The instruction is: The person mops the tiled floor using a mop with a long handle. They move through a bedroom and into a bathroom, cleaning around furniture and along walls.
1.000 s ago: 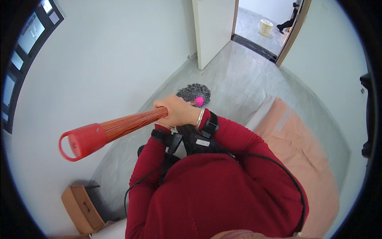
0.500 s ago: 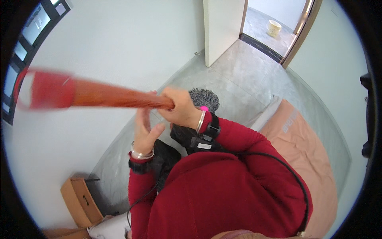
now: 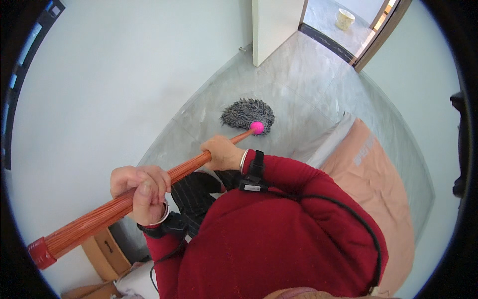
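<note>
A mop (image 3: 191, 168) with an orange-red wood-grained handle runs slantwise across the view, its red end cap at the lower left. Its grey stringy head (image 3: 244, 113) lies on the floor ahead of me, joined to the handle by a pink socket. My left hand (image 3: 142, 192) is wrapped round the upper part of the handle, thumb over it. Farther down the pole, nearer the mop head, my right hand (image 3: 221, 153) grips it with closed fingers. Both wrists carry bracelets and black straps.
An open white door (image 3: 276, 30) stands at the far side, with a dark threshold (image 3: 327, 46) beside it. Beyond is a pale bucket (image 3: 344, 20). A bed with a peach cover (image 3: 378, 189) is on my right. A wooden drawer unit (image 3: 107, 251) stands at the lower left against the white wall.
The handle's capped end has swung down toward the lower left. My left hand, open before, has closed round the handle and moved left and lower. More of the mop head shows.
</note>
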A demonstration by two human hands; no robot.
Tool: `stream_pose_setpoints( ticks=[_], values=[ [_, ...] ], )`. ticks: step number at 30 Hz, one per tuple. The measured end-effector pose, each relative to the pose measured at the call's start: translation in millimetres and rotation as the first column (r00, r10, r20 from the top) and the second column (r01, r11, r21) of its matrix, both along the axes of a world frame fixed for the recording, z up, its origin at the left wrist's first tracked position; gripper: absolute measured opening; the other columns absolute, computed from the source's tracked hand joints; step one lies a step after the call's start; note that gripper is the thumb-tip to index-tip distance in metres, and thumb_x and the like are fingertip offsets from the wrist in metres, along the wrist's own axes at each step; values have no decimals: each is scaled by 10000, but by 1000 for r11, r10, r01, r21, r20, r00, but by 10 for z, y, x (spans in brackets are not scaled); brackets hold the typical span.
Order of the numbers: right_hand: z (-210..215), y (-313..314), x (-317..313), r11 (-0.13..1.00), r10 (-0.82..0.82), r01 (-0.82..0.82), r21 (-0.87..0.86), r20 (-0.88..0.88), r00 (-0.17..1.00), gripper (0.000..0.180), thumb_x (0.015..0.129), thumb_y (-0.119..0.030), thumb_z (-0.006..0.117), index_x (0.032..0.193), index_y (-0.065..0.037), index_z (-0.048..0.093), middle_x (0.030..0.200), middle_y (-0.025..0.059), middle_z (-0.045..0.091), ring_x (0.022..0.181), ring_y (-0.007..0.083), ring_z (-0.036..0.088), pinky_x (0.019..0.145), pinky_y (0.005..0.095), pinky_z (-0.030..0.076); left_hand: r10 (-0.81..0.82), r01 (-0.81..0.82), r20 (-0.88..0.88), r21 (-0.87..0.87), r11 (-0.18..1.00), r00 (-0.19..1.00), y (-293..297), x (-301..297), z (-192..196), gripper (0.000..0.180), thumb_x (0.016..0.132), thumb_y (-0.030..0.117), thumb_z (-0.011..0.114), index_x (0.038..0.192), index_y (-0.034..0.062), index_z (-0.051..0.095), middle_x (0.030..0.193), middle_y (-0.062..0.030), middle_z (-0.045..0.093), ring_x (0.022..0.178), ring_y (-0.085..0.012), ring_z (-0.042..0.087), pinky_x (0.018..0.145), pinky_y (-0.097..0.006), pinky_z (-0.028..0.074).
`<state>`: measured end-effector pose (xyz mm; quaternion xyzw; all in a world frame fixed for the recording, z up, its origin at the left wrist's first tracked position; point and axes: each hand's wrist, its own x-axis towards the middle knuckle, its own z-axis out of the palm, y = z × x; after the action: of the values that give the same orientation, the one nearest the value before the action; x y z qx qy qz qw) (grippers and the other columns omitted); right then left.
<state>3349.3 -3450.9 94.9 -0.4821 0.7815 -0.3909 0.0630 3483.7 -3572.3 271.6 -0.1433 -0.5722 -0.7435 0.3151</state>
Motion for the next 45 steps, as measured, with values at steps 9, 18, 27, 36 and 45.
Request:
stream_pose_setpoints(
  ticks=[9,18,27,36,45],
  values=[
    [-859,-344,-438,982,-188,187,-21,-62,980,180,682,-264,668,747,-102,628,687,124,630,673,354,626,632,458,499,-72,67,103,56,996,992,-703,-497,-845,93,789,5,533,848,56,483,590,-2,453,496,-119,438,529,-297,409],
    [-1278,591,-1209,801,-468,549,241,-319,824,201,653,-132,705,759,-23,573,793,149,581,788,350,598,695,424,471,-166,234,421,-116,965,892,-62,-1016,-1989,90,876,49,622,963,30,633,911,-25,660,892,-119,597,834,-255,462],
    [-701,359,-484,920,-388,361,-153,-221,895,227,624,-196,754,657,-78,562,667,119,577,684,331,596,625,418,464,-291,300,76,-289,909,954,-204,-717,-1528,109,826,-13,633,731,-4,581,787,-99,645,751,-159,608,760,-299,480],
    [-520,505,-1397,863,-485,372,-342,-356,799,214,633,-144,709,684,-59,519,639,134,561,577,345,580,510,403,437,-191,284,333,-255,924,923,103,-1613,-1006,170,871,60,614,710,6,604,695,4,595,647,-82,525,669,-259,453],
    [-719,848,-1515,917,-384,397,34,-193,903,217,633,-182,716,703,-45,563,699,150,585,712,348,599,642,420,466,-276,290,93,-395,872,957,236,-1731,-1533,172,836,44,638,715,40,516,663,-36,506,627,-110,472,595,-266,400]
  ],
)
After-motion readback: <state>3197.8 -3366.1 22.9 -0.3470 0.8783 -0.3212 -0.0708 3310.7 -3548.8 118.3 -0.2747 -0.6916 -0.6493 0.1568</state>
